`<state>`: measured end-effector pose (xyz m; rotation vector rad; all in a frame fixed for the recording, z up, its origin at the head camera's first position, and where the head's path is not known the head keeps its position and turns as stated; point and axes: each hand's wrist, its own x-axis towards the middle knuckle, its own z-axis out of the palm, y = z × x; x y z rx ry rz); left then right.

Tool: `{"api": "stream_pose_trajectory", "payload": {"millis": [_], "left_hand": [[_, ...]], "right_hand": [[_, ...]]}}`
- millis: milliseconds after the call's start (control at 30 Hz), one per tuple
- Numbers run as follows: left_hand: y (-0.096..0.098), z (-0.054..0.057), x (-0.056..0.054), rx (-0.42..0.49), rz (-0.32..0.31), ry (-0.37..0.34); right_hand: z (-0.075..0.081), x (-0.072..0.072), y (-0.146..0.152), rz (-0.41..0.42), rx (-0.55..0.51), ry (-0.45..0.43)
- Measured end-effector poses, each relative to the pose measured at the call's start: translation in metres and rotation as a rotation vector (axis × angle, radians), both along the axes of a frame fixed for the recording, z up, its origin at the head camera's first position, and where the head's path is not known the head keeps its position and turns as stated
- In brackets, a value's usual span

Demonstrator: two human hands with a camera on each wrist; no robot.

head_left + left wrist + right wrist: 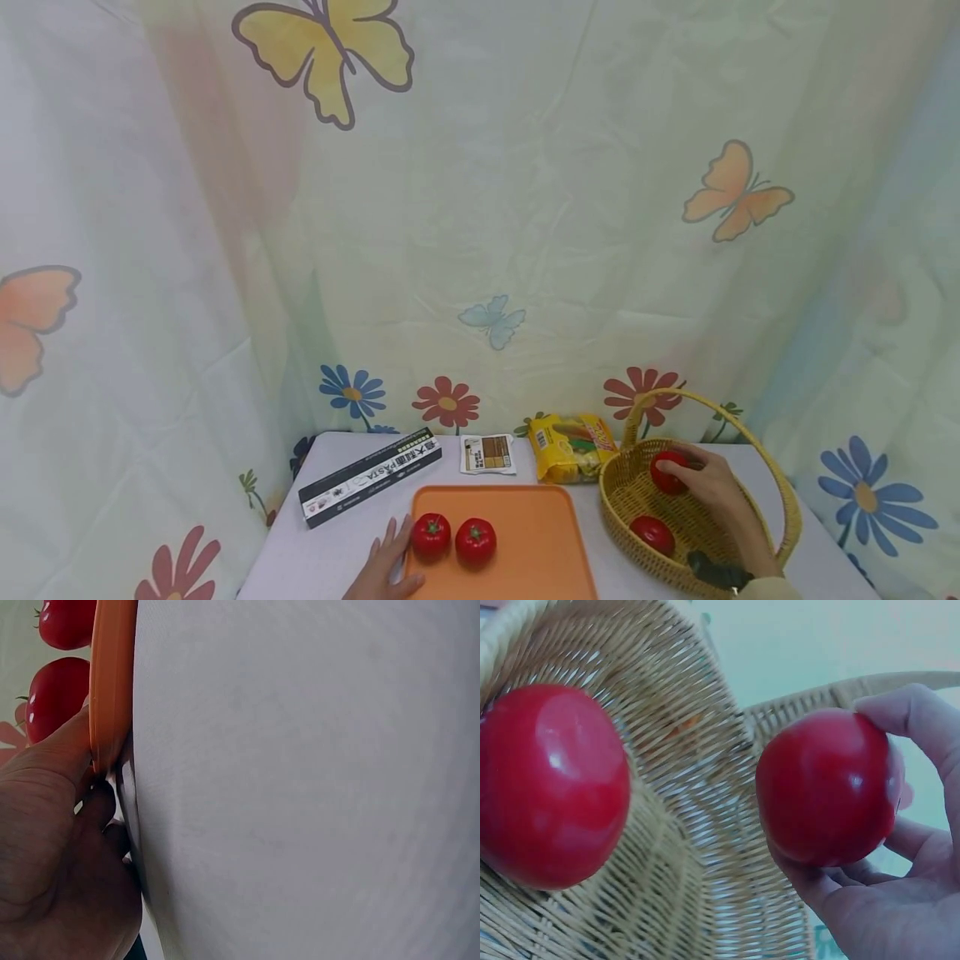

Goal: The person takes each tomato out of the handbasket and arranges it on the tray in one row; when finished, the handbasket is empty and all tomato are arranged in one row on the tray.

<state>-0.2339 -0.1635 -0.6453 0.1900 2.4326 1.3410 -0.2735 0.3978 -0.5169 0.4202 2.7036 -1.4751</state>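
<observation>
My right hand [705,479] holds a red tomato [829,787] between thumb and fingers, over the far part of the wicker basket [693,575]. Another smooth red tomato [555,787] lies inside the basket, closer to its left side. My left hand [382,567] is at the left edge of an orange tray [532,533]. Its thumb [60,754] lies over the rim and its other fingers [97,806] are against the outside. Two tomatoes with green stems, one at the left rim [431,537] and one beside it [476,543], sit on the tray.
Behind the tray are a black-and-white pasta box [371,477], a small flat packet [487,454] and a yellow food bag [572,447]. The basket's tall handle [757,442] arches near my right forearm. Patterned curtains [525,208] enclose the white table [300,567].
</observation>
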Motion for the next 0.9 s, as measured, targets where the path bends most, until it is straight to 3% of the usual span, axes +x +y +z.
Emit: {"api": "stream_pose_trajectory", "payload": {"millis": [400,633,900], "left_hand": [[0.004,0.008,0.003,-0.043,0.010,-0.001],[0.003,0.007,0.002,-0.037,-0.006,0.004],[0.002,0.005,0.003,-0.025,-0.013,0.005]], "right_hand": [[0.024,0.016,-0.015,0.045,-0.012,-0.001],[0.037,0.024,-0.030,0.075,-0.045,0.047],[0.047,0.039,-0.053,0.166,-0.166,0.144]]}}
